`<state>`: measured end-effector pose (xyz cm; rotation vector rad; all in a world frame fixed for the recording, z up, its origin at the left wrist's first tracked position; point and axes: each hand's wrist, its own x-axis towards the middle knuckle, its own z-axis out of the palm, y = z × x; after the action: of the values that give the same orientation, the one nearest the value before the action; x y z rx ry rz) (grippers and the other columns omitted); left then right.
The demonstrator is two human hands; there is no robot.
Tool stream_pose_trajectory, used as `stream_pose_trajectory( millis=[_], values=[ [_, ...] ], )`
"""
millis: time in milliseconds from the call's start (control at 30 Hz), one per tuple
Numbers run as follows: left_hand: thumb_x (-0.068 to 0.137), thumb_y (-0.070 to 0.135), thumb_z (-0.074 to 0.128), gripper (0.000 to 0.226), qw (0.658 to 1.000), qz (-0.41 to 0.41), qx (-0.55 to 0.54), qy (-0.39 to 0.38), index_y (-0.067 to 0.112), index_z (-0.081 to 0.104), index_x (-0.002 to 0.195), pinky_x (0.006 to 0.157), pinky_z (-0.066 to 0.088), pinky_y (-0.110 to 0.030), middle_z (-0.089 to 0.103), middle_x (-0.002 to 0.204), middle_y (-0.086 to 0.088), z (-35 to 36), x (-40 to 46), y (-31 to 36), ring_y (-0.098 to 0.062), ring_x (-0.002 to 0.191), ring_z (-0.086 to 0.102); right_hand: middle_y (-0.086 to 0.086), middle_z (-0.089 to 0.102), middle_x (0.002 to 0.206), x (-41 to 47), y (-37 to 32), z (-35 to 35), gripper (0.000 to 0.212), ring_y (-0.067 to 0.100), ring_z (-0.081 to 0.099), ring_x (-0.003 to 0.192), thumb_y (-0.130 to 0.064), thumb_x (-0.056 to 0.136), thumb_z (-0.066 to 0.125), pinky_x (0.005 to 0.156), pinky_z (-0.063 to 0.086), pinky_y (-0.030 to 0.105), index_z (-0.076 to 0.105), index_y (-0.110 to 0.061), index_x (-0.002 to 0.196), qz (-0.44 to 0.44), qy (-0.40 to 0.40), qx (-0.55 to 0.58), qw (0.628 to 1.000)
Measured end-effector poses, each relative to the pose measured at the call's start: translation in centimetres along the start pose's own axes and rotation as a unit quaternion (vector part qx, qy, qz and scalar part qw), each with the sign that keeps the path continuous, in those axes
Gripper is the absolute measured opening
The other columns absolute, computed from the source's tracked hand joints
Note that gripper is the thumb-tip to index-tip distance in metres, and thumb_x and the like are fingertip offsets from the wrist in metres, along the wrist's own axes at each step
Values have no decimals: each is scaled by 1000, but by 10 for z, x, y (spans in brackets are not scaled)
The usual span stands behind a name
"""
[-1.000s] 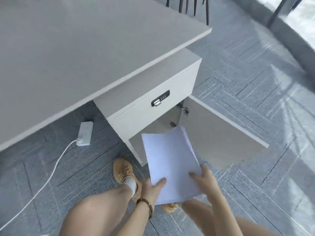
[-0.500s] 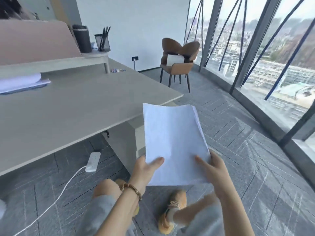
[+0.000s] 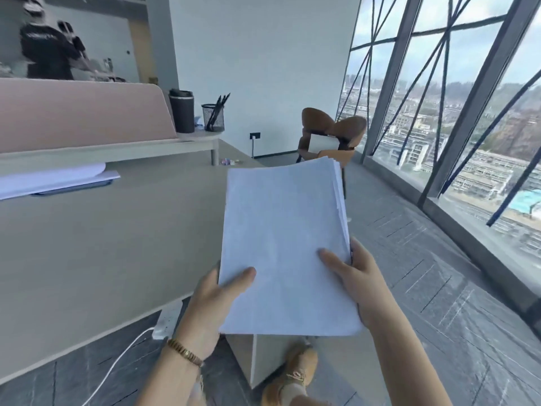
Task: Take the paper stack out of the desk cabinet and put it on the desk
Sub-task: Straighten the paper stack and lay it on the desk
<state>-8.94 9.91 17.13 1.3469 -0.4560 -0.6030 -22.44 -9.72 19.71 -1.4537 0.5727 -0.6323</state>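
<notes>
Paper stack: the paper stack [image 3: 285, 250] is up in the air in front of the person, held by both hands at its near end, far end tipped away toward 12 o'clock. Its left half hangs over the desk's right corner, its right half over open floor.
Left hand: the left hand [image 3: 215, 300] clamps the stack's lower-left edge, thumb flat on the top sheet, other fingers hidden beneath. A beaded bracelet [image 3: 184, 353] circles that wrist.
Right hand: the right hand [image 3: 355, 276] pinches the lower-right edge, thumb on top, fingers wrapped under.
Desk edge: the desk [image 3: 102, 244] fills the 9 to 11 o'clock side; its front edge runs diagonally from lower left up under the stack.
Open room on desk: a wide bare stretch lies at 10 o'clock; loose papers [image 3: 55, 178] sit far off at the back, under a raised shelf carrying a dark cup [image 3: 182, 111] and a pen holder [image 3: 213, 117].
Cabinet: a pale cabinet panel [image 3: 248, 358] shows just below the stack at 6 o'clock.
Floor: clear grey floor from 1 to 4 o'clock, bounded by windows [image 3: 453, 112]; a chair [image 3: 330, 139] stands at 12.
Change: half a second back the stack sat lower and clear of the desk corner; now it is raised and overlaps it.
</notes>
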Motion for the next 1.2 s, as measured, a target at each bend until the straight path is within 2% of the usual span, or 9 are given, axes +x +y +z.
stream_pose_trajectory(
  millis=[133,267,400,567,833,967,1033,1133,1200],
  values=[
    [94,18,62,28,999,-15,-39,0,29,65,119,73,61,-26,77,112,9,-38,58,5,-9,99,75,9,80,109,67,19,36,29,31,79,94,-11,93,69,69,64,38,63,-11,121,21,-42,20,999],
    [93,7,60,29,997,-57,-56,0,16,67,119,63,62,-29,78,110,-5,-75,106,14,-20,92,78,9,81,107,115,36,71,24,31,80,91,-12,92,69,70,63,40,65,-13,116,24,-80,32,996],
    [91,4,65,32,998,-42,-17,53,8,66,122,69,62,-34,77,112,-10,-104,142,17,-27,97,76,8,79,111,146,40,104,26,32,78,97,-11,93,69,77,63,44,62,-12,118,5,-108,45,993],
    [92,3,65,34,992,34,52,110,16,64,124,90,57,-40,76,117,-1,-119,174,29,-19,105,73,2,77,117,180,31,135,27,27,77,103,-13,96,66,84,63,50,59,-21,121,-60,-121,26,990],
    [92,7,66,46,971,130,124,159,35,56,127,89,51,-22,71,119,21,-130,211,38,2,111,66,-4,70,127,228,12,164,41,18,70,115,-4,97,60,96,58,49,55,-30,129,-117,-147,-36,981],
    [88,9,73,35,973,108,97,178,33,65,112,80,56,-24,77,106,18,-134,215,29,-6,101,73,-6,72,119,243,8,172,28,14,72,108,-14,95,67,90,60,43,59,-29,118,-117,-140,-28,983],
    [81,18,80,29,975,103,87,176,26,70,108,76,58,-26,79,103,11,-140,217,34,-12,98,75,-6,73,116,248,0,175,27,14,74,106,-19,93,70,85,61,36,60,-26,117,-127,-133,-16,983],
    [68,37,81,39,976,127,74,161,22,74,104,76,58,-27,79,105,4,-146,219,50,-17,99,75,2,72,115,251,-15,178,27,16,74,103,-21,92,72,81,63,35,59,-18,116,-149,-121,2,981],
    [75,23,80,40,974,151,49,160,19,69,113,77,60,-26,78,110,3,-145,220,58,-16,100,75,0,73,111,252,-25,180,24,11,74,97,-20,92,71,74,62,29,60,-18,113,-168,-115,14,979]
  ],
)
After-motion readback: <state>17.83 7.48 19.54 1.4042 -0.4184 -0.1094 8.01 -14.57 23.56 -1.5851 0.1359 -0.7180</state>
